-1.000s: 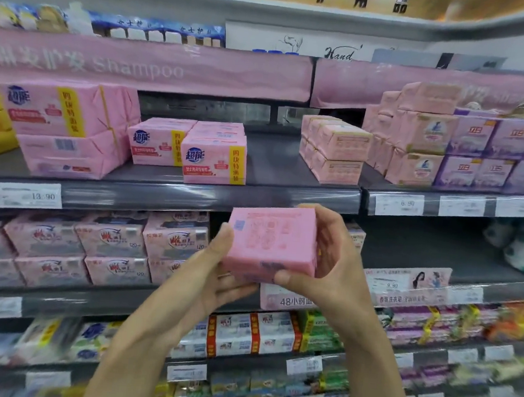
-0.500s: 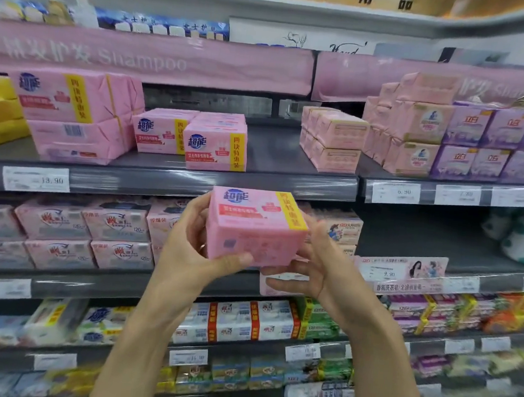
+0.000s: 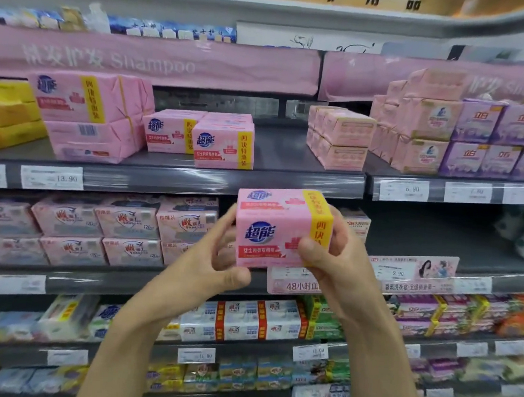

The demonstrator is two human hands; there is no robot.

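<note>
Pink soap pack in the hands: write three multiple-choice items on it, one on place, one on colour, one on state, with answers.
1. Where is the pink soap pack?
A. In the air before the shelves, lower than the shelf that carries matching packs
B. Lying on the top shelf
C. In a basket

2. What colour is the band round its right end?
A. Green
B. Yellow
C. Black

3. How is it held?
A. Lying free on a shelf
B. Balanced on one flat palm
C. Gripped by the left hand and the right hand

Answers: 1 A, it touches no shelf and sits below the matching packs. 2 B, the band is plainly yellow. 3 C, there is a grip at each end.
</note>
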